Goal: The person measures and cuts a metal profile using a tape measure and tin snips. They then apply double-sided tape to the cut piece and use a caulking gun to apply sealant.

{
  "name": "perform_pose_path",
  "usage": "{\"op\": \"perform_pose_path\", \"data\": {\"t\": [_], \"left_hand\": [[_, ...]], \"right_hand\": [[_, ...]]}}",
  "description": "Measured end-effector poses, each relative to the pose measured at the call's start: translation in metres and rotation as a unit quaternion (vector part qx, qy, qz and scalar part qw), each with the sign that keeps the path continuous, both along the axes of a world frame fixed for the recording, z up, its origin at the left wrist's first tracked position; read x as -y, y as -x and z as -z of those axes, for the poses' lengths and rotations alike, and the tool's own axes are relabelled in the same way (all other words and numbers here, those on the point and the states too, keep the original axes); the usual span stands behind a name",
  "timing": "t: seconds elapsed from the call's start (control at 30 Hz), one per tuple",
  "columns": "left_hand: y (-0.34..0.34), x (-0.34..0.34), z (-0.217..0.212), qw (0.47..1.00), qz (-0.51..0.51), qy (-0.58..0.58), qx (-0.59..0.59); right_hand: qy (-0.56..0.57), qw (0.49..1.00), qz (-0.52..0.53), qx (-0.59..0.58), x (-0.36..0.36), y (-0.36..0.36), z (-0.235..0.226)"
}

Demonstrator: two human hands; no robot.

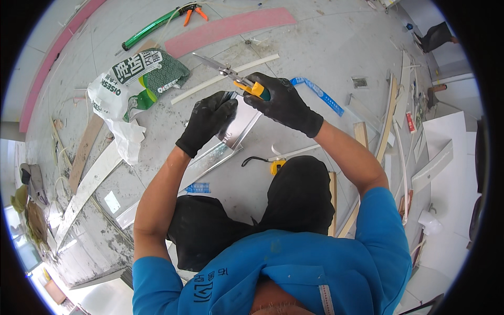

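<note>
My right hand point(287, 106), in a black work glove, is closed round the yellow-and-green handles of tin snips point(255, 89). Their metal blades point up and to the left, beyond my left hand. A shiny metal strip point(241, 122) slants between my hands, and the black-gloved left hand point(206, 123) grips its upper end. The snips' blades lie above that end; whether they touch it I cannot tell. Below the strip, a yellow tape measure point(277, 167) with a black wrist loop lies on the floor by my knee.
A white-and-green bag point(113, 97) slumps at the left. Farther off lie a green caulking gun point(152, 30) with orange handles and a pink board point(231, 32). A blue strip point(328, 101) is right of my hand. Long wooden and white offcuts point(389, 118) clutter the right side.
</note>
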State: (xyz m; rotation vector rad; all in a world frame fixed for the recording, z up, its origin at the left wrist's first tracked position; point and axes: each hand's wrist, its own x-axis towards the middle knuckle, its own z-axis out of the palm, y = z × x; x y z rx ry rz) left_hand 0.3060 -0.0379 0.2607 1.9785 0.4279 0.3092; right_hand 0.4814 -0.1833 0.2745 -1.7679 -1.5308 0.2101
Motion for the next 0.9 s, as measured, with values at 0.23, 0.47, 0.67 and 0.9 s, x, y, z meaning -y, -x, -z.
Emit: {"op": "perform_pose_path", "data": {"t": [0.23,0.47,0.67,0.9], "left_hand": [[0.007,-0.004,0.002,0.993,0.094,-0.075,-0.001],[0.006,-0.001,0.016,0.991,0.068,-0.047,0.101],[-0.002,0.0,0.012,0.977,0.081,-0.195,-0.025],[0.003,0.0,0.008,0.998,0.036,0.02,-0.047]], "right_hand": [[0.031,0.987,-0.013,-0.154,-0.008,-0.011,0.006],[0.148,0.812,-0.079,-0.558,-0.005,-0.011,0.002],[0.12,0.983,0.014,-0.135,-0.008,-0.011,-0.012],[0.068,0.906,-0.006,-0.417,-0.014,-0.015,0.013]]}}
